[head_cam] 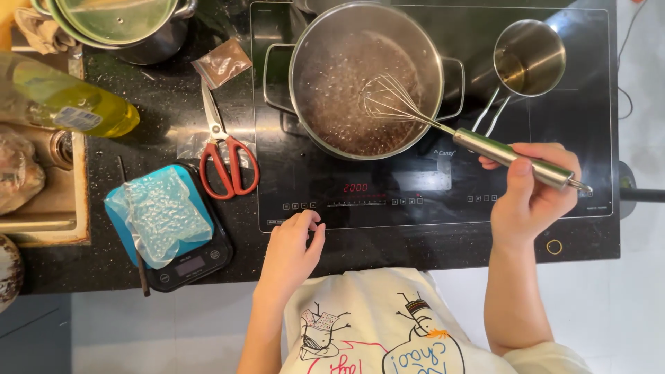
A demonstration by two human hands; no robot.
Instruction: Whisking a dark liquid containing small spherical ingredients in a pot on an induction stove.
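Whisk (395, 100) in pot (308, 48); scissors (225, 149) left; scale (201, 260) perhaps nearer.

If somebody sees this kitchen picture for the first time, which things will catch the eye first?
First comes the big steel pot of bubbling brown liquid on the black cooktop, where the right hand holds a metal whisk dipped in. The left hand rests at the cooktop's front edge, and red-handled scissors lie left of the pot.

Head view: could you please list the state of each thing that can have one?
Pot: uncovered, dark liquid bubbling.
Whisk: wires in the pot, handle held.
Right hand: gripping the whisk handle.
Left hand: fingertips at the cooktop's front edge.
Cooktop: on, display lit.
Scissors: closed, lying flat.
Small saucepan: uncovered.
Scale: carries a plastic bag.
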